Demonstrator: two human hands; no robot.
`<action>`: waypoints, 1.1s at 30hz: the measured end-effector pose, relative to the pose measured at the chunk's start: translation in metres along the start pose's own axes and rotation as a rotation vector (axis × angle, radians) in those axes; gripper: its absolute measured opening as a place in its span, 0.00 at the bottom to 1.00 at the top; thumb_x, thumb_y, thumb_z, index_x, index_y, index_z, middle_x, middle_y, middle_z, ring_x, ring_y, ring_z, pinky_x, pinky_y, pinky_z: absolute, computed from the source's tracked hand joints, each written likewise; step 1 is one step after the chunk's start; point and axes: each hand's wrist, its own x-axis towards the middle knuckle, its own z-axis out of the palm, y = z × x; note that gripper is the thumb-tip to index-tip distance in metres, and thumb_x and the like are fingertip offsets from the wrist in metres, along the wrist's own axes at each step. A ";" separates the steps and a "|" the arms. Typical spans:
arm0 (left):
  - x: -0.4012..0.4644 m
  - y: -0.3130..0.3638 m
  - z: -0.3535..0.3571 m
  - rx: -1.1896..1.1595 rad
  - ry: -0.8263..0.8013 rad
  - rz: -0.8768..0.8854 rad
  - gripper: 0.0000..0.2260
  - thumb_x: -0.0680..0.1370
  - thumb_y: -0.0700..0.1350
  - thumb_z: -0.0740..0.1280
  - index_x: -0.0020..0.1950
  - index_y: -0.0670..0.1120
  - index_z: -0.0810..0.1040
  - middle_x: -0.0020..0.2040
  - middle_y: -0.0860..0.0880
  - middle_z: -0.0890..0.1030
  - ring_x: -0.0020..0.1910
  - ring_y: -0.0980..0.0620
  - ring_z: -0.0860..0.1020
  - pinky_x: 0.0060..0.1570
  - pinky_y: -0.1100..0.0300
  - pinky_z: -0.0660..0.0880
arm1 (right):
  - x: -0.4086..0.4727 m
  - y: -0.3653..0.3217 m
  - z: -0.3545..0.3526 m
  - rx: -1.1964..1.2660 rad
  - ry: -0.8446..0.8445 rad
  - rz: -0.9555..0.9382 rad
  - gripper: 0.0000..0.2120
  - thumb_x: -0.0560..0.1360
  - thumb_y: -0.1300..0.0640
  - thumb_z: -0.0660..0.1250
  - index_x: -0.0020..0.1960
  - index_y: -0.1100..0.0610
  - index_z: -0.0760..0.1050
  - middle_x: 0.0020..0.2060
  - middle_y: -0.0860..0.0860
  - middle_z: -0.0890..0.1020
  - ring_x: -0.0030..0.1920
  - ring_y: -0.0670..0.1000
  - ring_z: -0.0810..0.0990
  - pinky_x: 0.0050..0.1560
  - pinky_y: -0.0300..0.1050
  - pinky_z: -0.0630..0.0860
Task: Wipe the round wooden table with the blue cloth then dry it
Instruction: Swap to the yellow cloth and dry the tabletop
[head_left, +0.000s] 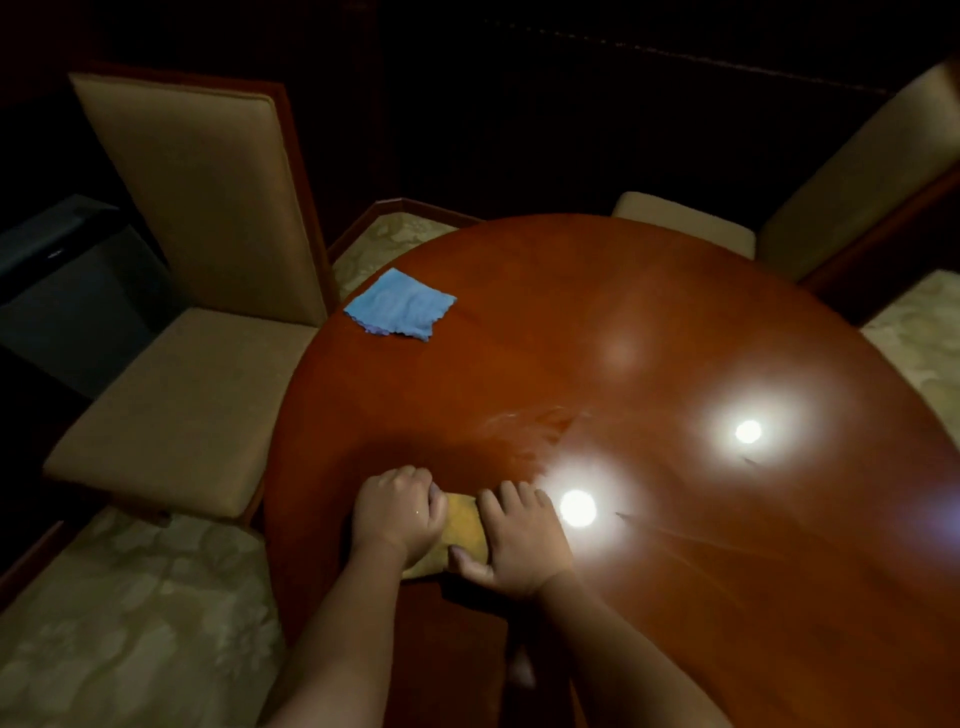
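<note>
The round wooden table (597, 322) is glossy red-brown, with faint wipe streaks near its middle. A blue cloth (400, 305) lies flat and alone near the table's far left edge. Close to the near edge a yellow cloth (465, 525) sits folded on the tabletop between both hands. My left hand (397, 512) grips the cloth's left side with curled fingers. My right hand (514, 538) lies over its right side, fingers bent over the top and thumb tucked along the near edge. Most of the yellow cloth is hidden under the hands.
A beige upholstered chair (197, 322) stands at the table's left. Another beige chair (852, 171) stands at the far right, its seat tucked under the edge. Two bright lamp reflections (577, 506) glare on the tabletop. Patterned carpet (130, 613) surrounds the table.
</note>
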 end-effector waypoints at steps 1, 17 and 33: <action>0.001 0.009 0.000 0.003 -0.013 0.018 0.31 0.67 0.53 0.34 0.45 0.46 0.75 0.43 0.49 0.78 0.43 0.50 0.76 0.41 0.57 0.68 | -0.006 0.008 -0.001 -0.007 -0.004 0.004 0.26 0.68 0.32 0.57 0.43 0.56 0.71 0.35 0.53 0.73 0.35 0.56 0.73 0.33 0.47 0.69; 0.113 0.044 0.010 -0.042 0.021 0.183 0.24 0.69 0.52 0.42 0.35 0.42 0.75 0.35 0.44 0.78 0.35 0.42 0.76 0.33 0.56 0.62 | 0.052 0.089 0.004 0.052 0.086 0.113 0.26 0.68 0.34 0.59 0.42 0.58 0.73 0.35 0.55 0.74 0.35 0.58 0.72 0.34 0.48 0.66; 0.264 0.090 0.011 0.005 0.057 0.256 0.14 0.78 0.47 0.52 0.44 0.43 0.75 0.44 0.45 0.79 0.43 0.44 0.76 0.37 0.56 0.62 | 0.149 0.199 0.007 -0.026 0.140 0.181 0.29 0.70 0.33 0.55 0.47 0.59 0.76 0.37 0.55 0.74 0.36 0.57 0.72 0.35 0.47 0.65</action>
